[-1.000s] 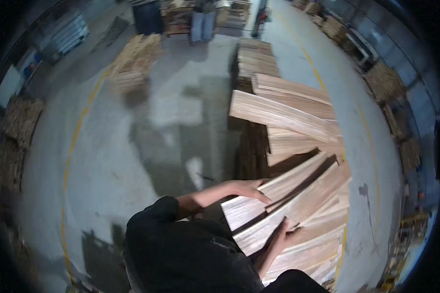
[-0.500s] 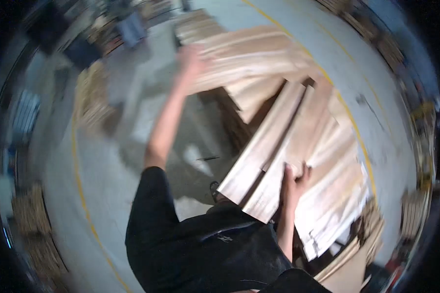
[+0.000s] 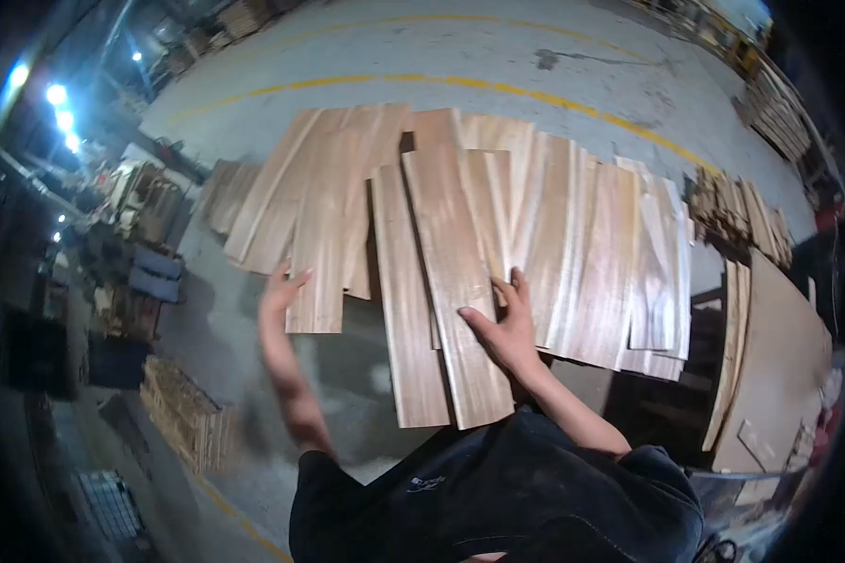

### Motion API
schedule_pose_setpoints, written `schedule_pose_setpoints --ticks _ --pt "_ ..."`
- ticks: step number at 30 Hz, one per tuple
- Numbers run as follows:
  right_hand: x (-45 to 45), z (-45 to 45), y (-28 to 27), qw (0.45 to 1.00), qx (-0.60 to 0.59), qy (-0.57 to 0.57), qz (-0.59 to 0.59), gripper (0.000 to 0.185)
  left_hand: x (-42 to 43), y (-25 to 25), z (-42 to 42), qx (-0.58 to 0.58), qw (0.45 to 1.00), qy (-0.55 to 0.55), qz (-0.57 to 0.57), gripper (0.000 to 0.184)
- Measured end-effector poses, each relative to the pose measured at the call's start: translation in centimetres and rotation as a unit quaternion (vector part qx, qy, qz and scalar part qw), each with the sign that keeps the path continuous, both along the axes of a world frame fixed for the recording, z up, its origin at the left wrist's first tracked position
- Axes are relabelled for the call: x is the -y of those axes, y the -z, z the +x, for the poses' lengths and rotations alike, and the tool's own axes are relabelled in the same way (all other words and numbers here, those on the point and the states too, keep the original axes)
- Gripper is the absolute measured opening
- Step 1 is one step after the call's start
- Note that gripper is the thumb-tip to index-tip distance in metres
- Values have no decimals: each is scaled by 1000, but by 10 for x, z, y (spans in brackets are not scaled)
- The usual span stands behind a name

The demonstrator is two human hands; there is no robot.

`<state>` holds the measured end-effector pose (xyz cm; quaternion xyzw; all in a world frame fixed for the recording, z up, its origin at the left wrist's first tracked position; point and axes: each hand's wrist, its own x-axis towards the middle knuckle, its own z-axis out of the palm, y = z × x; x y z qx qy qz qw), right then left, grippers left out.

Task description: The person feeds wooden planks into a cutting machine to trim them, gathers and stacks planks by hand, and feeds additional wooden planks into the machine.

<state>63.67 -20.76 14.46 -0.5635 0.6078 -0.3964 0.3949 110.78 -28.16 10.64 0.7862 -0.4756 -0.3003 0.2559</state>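
My left hand [image 3: 280, 289] is at the left edge of a wooden board [image 3: 317, 272], thumb over its top face and the other fingers partly hidden. Its near end juts out past the neighbouring boards. With the thumb on top and fingers along the right edge, my right hand [image 3: 505, 328] grips a long pale-brown board [image 3: 449, 253]. A narrower board [image 3: 406, 310] lies close along its left side, a thin dark gap between them. Both reach toward my body over the boards beneath.
Several overlapping boards [image 3: 573, 253] spread to the right. At the far right stand a large brown panel [image 3: 775, 366] and a stack of wood strips [image 3: 737, 211]. Another wood stack [image 3: 183, 408] stands lower left. A yellow floor line [image 3: 479, 84] curves behind the boards.
My view has turned, so the boards now lie straight ahead. My left hand has come from the far boards to a near board edge. The right hand stays on its board.
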Motion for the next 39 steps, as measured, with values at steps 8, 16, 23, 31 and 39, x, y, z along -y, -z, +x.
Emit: schedule_pose_setpoints --ticks 8,16,23,31,39 --pt "1 0 13 999 34 -7 -12 73 -16 -27 -26 -381 923 -56 1 78" --pt "-2 -1 0 998 57 -6 -26 67 -13 26 15 -557 815 -153 49 59" --pt "5 2 9 998 50 -19 -16 71 -17 21 -19 -501 854 -143 5 59" --pt "2 0 11 998 59 -4 -16 75 -26 18 -36 -514 848 -130 -10 65" --pt "1 -4 6 999 50 10 -2 83 -58 17 -53 -503 848 -160 -40 65"
